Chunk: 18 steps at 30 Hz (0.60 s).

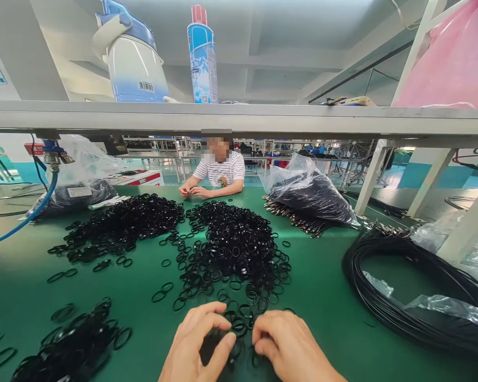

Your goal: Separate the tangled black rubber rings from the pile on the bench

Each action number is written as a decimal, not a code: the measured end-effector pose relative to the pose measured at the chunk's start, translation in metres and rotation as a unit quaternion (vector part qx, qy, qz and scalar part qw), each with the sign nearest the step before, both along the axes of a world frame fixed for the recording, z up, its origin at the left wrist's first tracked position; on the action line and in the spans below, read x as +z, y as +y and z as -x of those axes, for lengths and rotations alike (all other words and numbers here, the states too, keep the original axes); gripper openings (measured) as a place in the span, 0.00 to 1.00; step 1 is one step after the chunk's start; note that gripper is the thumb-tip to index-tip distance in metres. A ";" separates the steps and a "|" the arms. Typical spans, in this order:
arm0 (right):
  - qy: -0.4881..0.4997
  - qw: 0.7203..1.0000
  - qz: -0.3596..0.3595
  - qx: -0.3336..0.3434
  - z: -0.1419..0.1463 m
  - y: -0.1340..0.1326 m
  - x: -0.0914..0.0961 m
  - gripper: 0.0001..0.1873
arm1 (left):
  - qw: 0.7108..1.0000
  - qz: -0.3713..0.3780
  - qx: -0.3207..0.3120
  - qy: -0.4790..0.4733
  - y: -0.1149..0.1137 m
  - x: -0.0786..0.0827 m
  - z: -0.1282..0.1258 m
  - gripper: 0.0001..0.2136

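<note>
A heap of black rings (239, 239), thin and loop-shaped, spreads over the middle of the green table, and its near edge trails down to my hands. My left hand (201, 342) is at the left of these near rings, with a gap between its curved fingers and thumb; nothing shows in its grasp. Opposite it, my right hand (289, 345) has its fingers bent and thumb pressed in toward them. A few loose rings (239, 323) lie between the two hands. Whatever the right fingertips pinch, if anything, is hidden behind the hand.
More black rings are heaped at back left (123, 223) and front left (71, 345). At right lie a coil of black cable (382, 307) and a plastic bag of black parts (310, 191). A shelf (239, 118) crosses above. Across the table sits a co-worker (223, 170), hands together.
</note>
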State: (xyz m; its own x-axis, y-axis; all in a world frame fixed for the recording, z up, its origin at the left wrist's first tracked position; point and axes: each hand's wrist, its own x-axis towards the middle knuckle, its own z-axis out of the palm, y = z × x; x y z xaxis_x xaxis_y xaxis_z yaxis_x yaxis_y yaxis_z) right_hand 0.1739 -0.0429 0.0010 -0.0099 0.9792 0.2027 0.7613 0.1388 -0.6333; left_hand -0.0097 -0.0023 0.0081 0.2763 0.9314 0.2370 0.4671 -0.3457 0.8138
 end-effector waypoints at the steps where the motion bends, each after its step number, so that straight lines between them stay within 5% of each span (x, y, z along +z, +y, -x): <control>1: 0.038 0.999 -0.011 -0.030 -0.002 0.002 -0.001 0.11 | 1.000 0.007 0.004 -0.003 0.001 0.001 0.001 0.05; 4: 0.157 0.981 -0.028 -0.110 -0.014 0.010 -0.002 0.08 | 1.000 0.024 -0.002 0.002 0.004 0.003 0.004 0.07; 9: 0.174 0.977 -0.027 -0.116 -0.021 0.014 -0.003 0.13 | 0.999 0.025 -0.022 0.017 0.006 -0.002 0.005 0.06; 14: 0.069 0.997 -0.022 -0.038 -0.010 0.007 -0.003 0.12 | 0.999 -0.003 -0.011 0.038 0.013 0.005 0.012 0.06; 18: -0.075 0.997 -0.016 0.017 -0.014 0.006 -0.021 0.10 | 0.983 -0.054 -0.039 0.169 0.036 0.033 0.054 0.11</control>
